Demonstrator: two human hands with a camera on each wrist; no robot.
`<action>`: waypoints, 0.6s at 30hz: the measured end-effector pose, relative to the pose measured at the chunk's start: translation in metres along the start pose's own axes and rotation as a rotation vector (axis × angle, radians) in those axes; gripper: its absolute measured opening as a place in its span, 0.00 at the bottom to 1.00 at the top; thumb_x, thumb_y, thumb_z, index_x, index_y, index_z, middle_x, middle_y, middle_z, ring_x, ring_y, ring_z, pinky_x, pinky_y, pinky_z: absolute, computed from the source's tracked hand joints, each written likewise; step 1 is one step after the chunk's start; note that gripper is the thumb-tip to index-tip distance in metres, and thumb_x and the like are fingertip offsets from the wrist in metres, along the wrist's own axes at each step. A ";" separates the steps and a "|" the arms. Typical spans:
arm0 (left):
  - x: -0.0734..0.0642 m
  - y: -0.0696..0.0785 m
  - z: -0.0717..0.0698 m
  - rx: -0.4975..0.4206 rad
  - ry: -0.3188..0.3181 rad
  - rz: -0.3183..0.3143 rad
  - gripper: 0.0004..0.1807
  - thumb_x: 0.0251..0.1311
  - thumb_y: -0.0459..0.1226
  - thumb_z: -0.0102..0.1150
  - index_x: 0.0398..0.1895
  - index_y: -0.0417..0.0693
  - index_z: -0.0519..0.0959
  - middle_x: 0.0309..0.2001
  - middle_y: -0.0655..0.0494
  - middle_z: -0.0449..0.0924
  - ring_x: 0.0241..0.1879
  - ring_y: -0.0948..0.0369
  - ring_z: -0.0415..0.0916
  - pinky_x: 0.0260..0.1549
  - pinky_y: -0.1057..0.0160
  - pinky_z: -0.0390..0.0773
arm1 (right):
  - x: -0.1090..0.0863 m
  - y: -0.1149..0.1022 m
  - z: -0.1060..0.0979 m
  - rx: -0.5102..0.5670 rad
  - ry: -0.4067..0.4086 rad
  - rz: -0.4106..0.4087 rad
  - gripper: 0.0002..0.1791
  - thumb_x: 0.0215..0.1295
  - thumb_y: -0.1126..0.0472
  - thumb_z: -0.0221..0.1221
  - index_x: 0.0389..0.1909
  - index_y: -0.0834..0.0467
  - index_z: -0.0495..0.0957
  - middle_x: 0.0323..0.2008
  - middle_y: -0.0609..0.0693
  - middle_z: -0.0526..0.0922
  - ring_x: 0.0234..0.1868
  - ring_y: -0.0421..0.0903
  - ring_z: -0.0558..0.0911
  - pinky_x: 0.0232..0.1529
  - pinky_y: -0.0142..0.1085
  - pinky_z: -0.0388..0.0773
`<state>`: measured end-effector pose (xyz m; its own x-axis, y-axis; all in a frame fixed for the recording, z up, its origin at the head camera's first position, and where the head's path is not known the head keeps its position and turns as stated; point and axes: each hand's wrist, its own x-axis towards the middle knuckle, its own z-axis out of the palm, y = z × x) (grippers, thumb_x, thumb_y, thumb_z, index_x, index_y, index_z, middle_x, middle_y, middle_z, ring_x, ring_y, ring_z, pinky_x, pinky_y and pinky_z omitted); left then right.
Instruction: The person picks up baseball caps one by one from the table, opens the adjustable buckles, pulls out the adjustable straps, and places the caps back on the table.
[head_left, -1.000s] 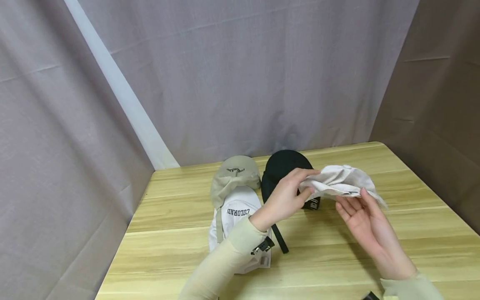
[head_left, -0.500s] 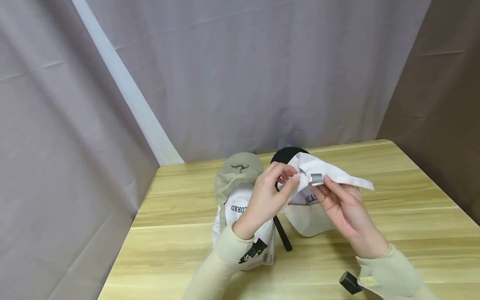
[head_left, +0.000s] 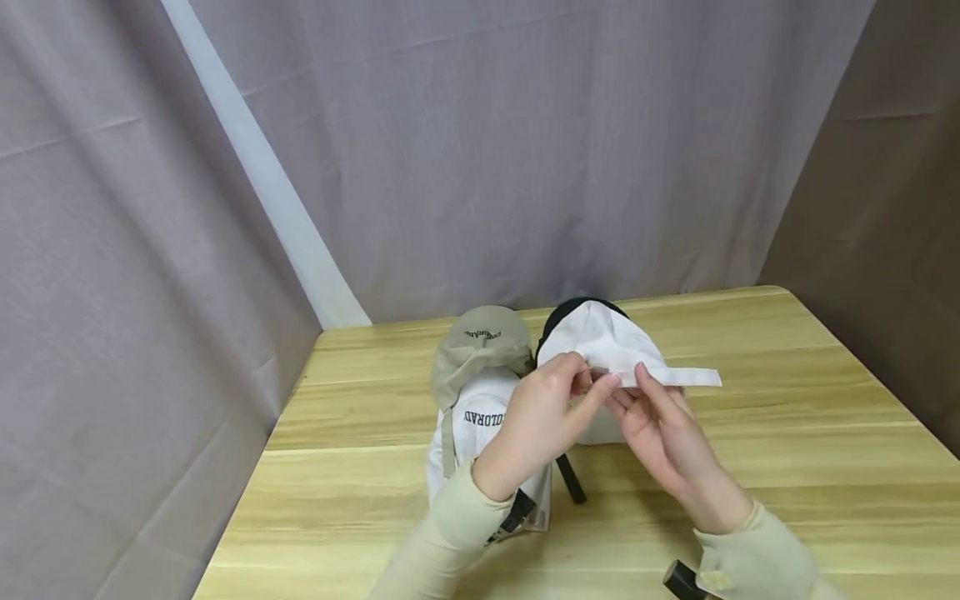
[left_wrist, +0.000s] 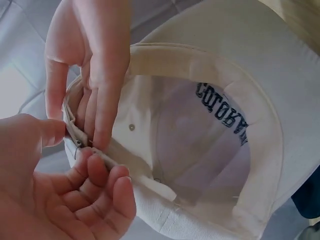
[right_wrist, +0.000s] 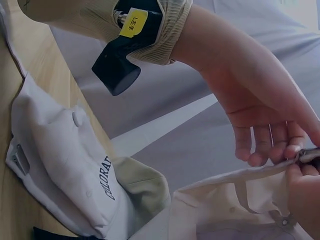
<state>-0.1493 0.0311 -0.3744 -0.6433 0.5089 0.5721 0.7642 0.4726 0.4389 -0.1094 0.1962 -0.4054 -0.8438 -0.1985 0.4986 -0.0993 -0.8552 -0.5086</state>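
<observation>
An off-white baseball cap (head_left: 600, 333) is held above the table, its opening and brim turned toward me. My left hand (head_left: 536, 417) pinches the cap's back strap near a metal buckle (right_wrist: 307, 156). My right hand (head_left: 675, 454) grips the same band, thumb outside and fingers inside the cap, as the left wrist view shows. Past the right thumb, the loose strap end (head_left: 693, 377) sticks out to the right. Dark lettering (left_wrist: 220, 110) appears inside the crown. The buckle is partly covered by fingers.
On the wooden table (head_left: 337, 500) lie a beige cap (head_left: 480, 333) and a white COLORADO cap (head_left: 480, 400), overlapping, left of my hands. A black cap (head_left: 573, 308) sits behind the held cap, its strap (head_left: 572, 479) trailing forward. Grey curtains (head_left: 487, 167) hang behind.
The off-white cap has moved left and turned so its back strap faces me. The right hand has taken hold of the band, and both hands have come together near the buckle.
</observation>
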 end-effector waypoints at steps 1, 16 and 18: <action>0.000 0.000 0.002 0.020 0.001 0.008 0.15 0.72 0.48 0.56 0.28 0.52 0.71 0.27 0.63 0.70 0.25 0.70 0.65 0.26 0.77 0.65 | -0.001 0.000 0.000 0.007 0.003 0.003 0.23 0.82 0.67 0.32 0.59 0.69 0.75 0.59 0.60 0.80 0.62 0.51 0.78 0.67 0.38 0.68; -0.004 -0.005 0.007 -0.027 0.015 0.134 0.12 0.74 0.35 0.44 0.29 0.48 0.71 0.26 0.59 0.67 0.24 0.65 0.65 0.25 0.71 0.66 | -0.006 0.000 -0.005 0.088 0.025 -0.022 0.25 0.82 0.65 0.28 0.69 0.68 0.65 0.66 0.63 0.73 0.68 0.53 0.73 0.68 0.41 0.64; -0.004 -0.007 0.006 -0.074 0.005 0.129 0.12 0.75 0.35 0.43 0.30 0.48 0.71 0.26 0.60 0.67 0.24 0.66 0.64 0.26 0.73 0.65 | -0.005 -0.001 -0.006 0.119 0.011 -0.021 0.26 0.82 0.64 0.27 0.71 0.68 0.63 0.67 0.64 0.71 0.69 0.54 0.71 0.69 0.43 0.63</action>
<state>-0.1518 0.0301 -0.3841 -0.5392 0.5582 0.6306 0.8421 0.3488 0.4113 -0.1077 0.2005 -0.4117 -0.8483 -0.1752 0.4998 -0.0544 -0.9099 -0.4113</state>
